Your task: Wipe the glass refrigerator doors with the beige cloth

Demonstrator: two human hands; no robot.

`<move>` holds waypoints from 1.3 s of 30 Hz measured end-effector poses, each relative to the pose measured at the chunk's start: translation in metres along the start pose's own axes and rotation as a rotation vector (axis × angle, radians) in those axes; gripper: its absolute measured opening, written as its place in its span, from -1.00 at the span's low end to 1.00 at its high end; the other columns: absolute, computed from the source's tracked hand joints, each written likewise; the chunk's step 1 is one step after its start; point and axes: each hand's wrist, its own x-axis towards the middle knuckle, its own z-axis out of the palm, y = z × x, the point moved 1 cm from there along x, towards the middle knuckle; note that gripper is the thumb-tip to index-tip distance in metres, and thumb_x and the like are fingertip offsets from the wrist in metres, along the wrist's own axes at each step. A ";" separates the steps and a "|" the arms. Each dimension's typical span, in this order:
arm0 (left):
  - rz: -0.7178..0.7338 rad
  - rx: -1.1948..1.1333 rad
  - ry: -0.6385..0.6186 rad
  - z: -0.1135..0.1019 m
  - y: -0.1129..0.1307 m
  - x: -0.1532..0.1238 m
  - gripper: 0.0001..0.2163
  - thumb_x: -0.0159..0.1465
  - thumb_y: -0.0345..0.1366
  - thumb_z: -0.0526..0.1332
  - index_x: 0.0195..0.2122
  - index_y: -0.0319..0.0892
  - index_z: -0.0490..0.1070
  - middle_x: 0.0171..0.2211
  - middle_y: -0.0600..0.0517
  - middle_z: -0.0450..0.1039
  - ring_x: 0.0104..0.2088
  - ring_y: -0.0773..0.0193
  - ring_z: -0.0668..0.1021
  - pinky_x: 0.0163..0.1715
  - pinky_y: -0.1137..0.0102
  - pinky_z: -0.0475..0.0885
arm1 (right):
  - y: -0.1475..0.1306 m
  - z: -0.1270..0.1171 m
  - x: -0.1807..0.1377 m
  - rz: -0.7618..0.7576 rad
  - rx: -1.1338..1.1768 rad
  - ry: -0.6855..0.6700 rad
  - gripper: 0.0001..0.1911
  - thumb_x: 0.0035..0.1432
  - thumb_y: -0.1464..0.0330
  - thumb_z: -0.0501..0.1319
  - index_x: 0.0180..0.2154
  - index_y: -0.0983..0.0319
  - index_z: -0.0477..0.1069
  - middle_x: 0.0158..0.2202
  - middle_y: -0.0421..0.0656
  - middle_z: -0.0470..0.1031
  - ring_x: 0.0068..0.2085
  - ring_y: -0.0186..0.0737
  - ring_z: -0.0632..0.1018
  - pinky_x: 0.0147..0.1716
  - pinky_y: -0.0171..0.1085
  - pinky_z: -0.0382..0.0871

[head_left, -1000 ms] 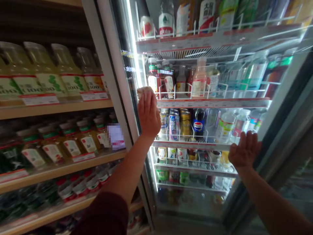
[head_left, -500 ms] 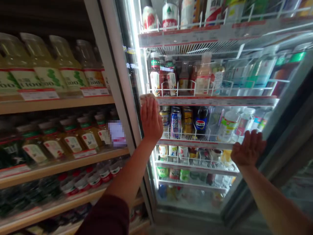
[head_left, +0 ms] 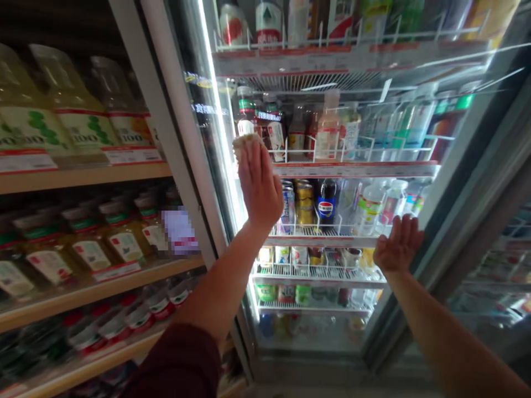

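Far left, well apart from the fingers of the left hand (head_left: 259, 185): wooden shelf (head_left: 83, 178) stocked with pale-yellow juice bottles (head_left: 85, 121); one tier down, amber bottles with green-banded caps (head_left: 124, 243), labels out. Left fingers nearly straight, close together, holding pale cloth (head_left: 245, 141) beneath and just past the tips, apparently up against glass door (head_left: 315, 337) by the lit edge. Expect light, soft, limp; nothing to break. Could bunch or slip on smooth glass, so best pinned flat under all four fingers, not pinched by a corner. Can't tell if damp. Right of the left fingers, behind glass: wire-railed display cooler (head_left: 373, 169). About level with the fingertips, bottles, including a peach-tinted one (head_left: 327, 132). Lower, off the thumb side: gold cans (head_left: 305, 203), then Pepsi bottle (head_left: 327, 205), then clear bottles (head_left: 369, 207) running toward the right fingertips. Right hand (head_left: 399, 244): palm toward the glass, fingers up, thumb out, nothing visibly held; can't tell if touching.
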 end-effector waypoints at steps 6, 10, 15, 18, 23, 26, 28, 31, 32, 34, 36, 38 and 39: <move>0.742 0.042 -0.412 0.014 0.037 -0.021 -0.31 0.46 -0.53 -0.01 0.56 -0.07 -0.23 0.52 0.08 -0.06 0.51 0.23 -0.05 0.54 0.19 -0.05 | 0.000 0.001 0.001 -0.009 -0.046 0.003 -0.25 0.35 0.22 -0.03 0.49 0.33 -0.03 0.43 0.22 0.19 0.49 0.26 0.11 0.37 0.32 0.03; 0.405 0.137 -0.201 -0.003 0.007 0.062 -0.40 0.51 -0.44 -0.13 0.56 -0.16 -0.22 0.54 0.05 -0.18 0.52 0.14 -0.23 0.54 0.00 -0.27 | -0.002 0.000 0.002 -0.007 -0.051 0.010 -0.26 0.35 0.23 -0.01 0.47 0.36 0.01 0.43 0.23 0.19 0.49 0.25 0.11 0.38 0.31 0.04; 0.174 0.080 0.027 0.001 0.000 0.088 -0.41 0.54 -0.34 -0.14 0.57 -0.12 -0.26 0.55 0.11 -0.32 0.51 0.20 -0.33 0.55 0.14 -0.30 | -0.002 0.001 0.001 0.001 -0.019 0.012 -0.25 0.35 0.25 0.00 0.48 0.35 0.01 0.44 0.22 0.19 0.48 0.28 0.16 0.37 0.32 0.03; 0.712 0.021 -0.232 0.019 0.025 0.034 -0.39 0.49 -0.47 -0.09 0.55 -0.16 -0.16 0.54 0.07 -0.21 0.50 0.23 -0.31 0.55 0.06 -0.23 | -0.001 0.003 0.001 0.006 -0.030 0.030 -0.25 0.35 0.24 0.00 0.49 0.32 -0.01 0.44 0.20 0.20 0.47 0.27 0.18 0.38 0.29 0.03; 1.087 0.005 -0.423 0.015 0.024 0.041 -0.52 0.53 -0.44 -0.04 0.45 -0.12 0.15 0.49 0.14 0.06 0.50 0.38 -0.12 0.54 0.30 -0.19 | -0.002 0.004 0.002 -0.012 -0.032 0.064 -0.23 0.36 0.23 0.02 0.51 0.24 -0.06 0.44 0.16 0.22 0.48 0.24 0.18 0.39 0.24 0.03; 0.640 0.083 -0.162 0.002 0.003 0.102 -0.43 0.51 -0.46 -0.07 0.53 -0.13 -0.08 0.53 0.06 -0.11 0.52 0.21 -0.25 0.53 0.04 -0.37 | -0.003 0.003 0.001 0.020 -0.013 0.027 -0.23 0.35 0.24 0.02 0.51 0.23 -0.06 0.45 0.14 0.20 0.48 0.23 0.18 0.39 0.25 0.01; 0.344 0.074 0.050 0.000 -0.005 0.119 -0.40 0.52 -0.43 -0.09 0.55 -0.10 -0.17 0.55 0.08 -0.23 0.52 0.20 -0.32 0.54 0.06 -0.36 | -0.003 0.002 0.001 0.015 -0.005 0.037 -0.23 0.35 0.23 0.02 0.51 0.21 -0.06 0.45 0.13 0.21 0.48 0.21 0.18 0.39 0.23 0.01; 0.367 0.012 0.016 0.009 0.009 0.093 -0.40 0.51 -0.42 -0.13 0.55 -0.24 -0.22 0.56 -0.01 -0.33 0.51 0.15 -0.34 0.55 0.02 -0.29 | -0.004 0.001 0.003 0.002 -0.007 0.036 -0.23 0.37 0.23 0.02 0.52 0.23 -0.09 0.44 0.15 0.21 0.48 0.22 0.17 0.38 0.25 0.02; 0.511 -0.018 -0.099 0.013 0.017 0.077 -0.41 0.50 -0.41 -0.11 0.54 -0.21 -0.16 0.56 0.03 -0.26 0.52 0.18 -0.28 0.55 0.05 -0.21 | -0.005 0.000 0.004 -0.005 -0.007 0.035 -0.23 0.38 0.23 0.02 0.52 0.24 -0.11 0.44 0.15 0.21 0.48 0.22 0.17 0.38 0.25 0.03; 0.880 -0.101 -0.386 0.017 0.029 0.053 -0.47 0.50 -0.36 -0.06 0.49 0.02 0.07 0.50 0.26 -0.01 0.51 0.36 -0.08 0.53 0.26 0.02 | -0.007 0.000 0.006 -0.016 -0.004 0.046 -0.24 0.39 0.23 0.02 0.52 0.22 -0.12 0.44 0.14 0.22 0.48 0.19 0.16 0.38 0.24 0.02; 1.112 -0.149 -0.558 0.015 0.031 0.051 -0.52 0.50 -0.34 -0.02 0.40 0.18 0.23 0.42 0.40 0.18 0.47 0.48 0.09 0.47 0.42 0.14 | -0.010 -0.001 0.008 -0.024 0.002 0.047 -0.24 0.40 0.23 0.02 0.52 0.21 -0.12 0.43 0.13 0.24 0.48 0.17 0.17 0.38 0.22 0.02; 1.023 -0.105 -0.475 0.011 0.024 0.071 -0.52 0.52 -0.37 -0.04 0.40 0.14 0.23 0.42 0.34 0.19 0.47 0.43 0.11 0.50 0.34 0.09 | -0.013 -0.004 0.009 -0.034 0.002 0.053 -0.24 0.40 0.24 0.02 0.52 0.22 -0.12 0.41 0.14 0.27 0.47 0.18 0.19 0.37 0.21 0.02; 0.895 -0.069 -0.379 0.010 0.020 0.085 -0.50 0.53 -0.39 -0.07 0.45 0.05 0.15 0.46 0.23 0.13 0.49 0.35 0.06 0.53 0.23 0.01 | -0.014 -0.007 0.010 -0.044 0.002 0.062 -0.25 0.40 0.25 0.03 0.52 0.23 -0.11 0.40 0.14 0.29 0.46 0.18 0.21 0.37 0.20 0.02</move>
